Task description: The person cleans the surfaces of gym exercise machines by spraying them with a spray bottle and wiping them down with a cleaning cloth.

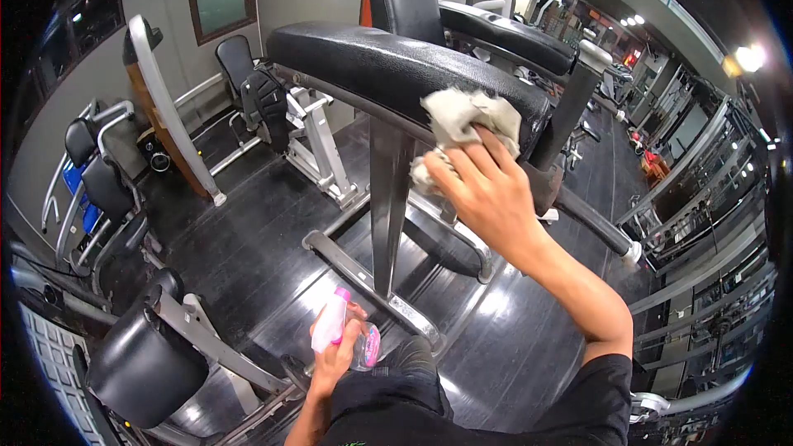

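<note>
My right hand (491, 190) presses a crumpled whitish cloth (471, 114) against the side of a long black padded cushion (363, 54) on a gym machine, near the cushion's right end. The fingers are bent over the cloth, and part of it hangs below them. Low in front of my body, my left hand (334, 347) is wrapped round a spray bottle with a pink and white trigger head (333, 322). The bottle's clear body, with a pink label (372, 345), shows to the right of the fingers.
The machine's metal post (392, 206) and floor frame (363, 281) stand right before me. A black padded seat (149, 367) is at lower left. Farther back are a seated machine (103, 173) and an upright backrest (405, 4). Racks (702, 281) line the right side.
</note>
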A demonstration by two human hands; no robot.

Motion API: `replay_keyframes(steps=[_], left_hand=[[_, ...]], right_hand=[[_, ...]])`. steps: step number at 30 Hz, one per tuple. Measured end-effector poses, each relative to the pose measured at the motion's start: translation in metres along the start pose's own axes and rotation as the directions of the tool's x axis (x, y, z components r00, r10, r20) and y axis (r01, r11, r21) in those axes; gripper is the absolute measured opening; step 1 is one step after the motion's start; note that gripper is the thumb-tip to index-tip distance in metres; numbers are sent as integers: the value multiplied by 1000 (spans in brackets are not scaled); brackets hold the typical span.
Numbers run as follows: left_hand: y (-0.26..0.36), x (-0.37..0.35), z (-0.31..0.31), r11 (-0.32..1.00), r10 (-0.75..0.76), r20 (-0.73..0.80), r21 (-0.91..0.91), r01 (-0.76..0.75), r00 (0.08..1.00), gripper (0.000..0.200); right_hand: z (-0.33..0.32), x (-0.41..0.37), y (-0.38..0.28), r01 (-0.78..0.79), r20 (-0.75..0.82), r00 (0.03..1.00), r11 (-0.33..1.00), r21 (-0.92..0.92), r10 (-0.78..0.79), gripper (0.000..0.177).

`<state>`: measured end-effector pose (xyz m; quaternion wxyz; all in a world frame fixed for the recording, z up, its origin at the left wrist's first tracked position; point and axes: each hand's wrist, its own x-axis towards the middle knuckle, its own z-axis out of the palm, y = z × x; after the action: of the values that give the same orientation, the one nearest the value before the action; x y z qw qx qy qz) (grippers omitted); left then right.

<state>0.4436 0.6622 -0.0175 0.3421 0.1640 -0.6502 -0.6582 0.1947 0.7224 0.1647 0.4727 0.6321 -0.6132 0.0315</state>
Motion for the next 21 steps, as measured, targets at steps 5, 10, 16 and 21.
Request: replay_keyframes(steps=[5,10,16,21], left_hand=[[-12,5,-6,990,96,-68,-98,-102,993,18],[-11,10,-6,989,54,-90,-129,-66,994,19],[-10,13,-7,994,49,-69,-95,-56,996,20],[-4,10,-9,995,46,-76,-91,-52,996,20]], right_hand=[[-40,-25,2,-123,88,989,992,35,119,31],[-52,-23,18,-282,20,959,935,216,284,39],[-38,32,18,-85,-426,882,957,278,202,41],[18,79,27,-151,-292,942,985,79,168,28]])
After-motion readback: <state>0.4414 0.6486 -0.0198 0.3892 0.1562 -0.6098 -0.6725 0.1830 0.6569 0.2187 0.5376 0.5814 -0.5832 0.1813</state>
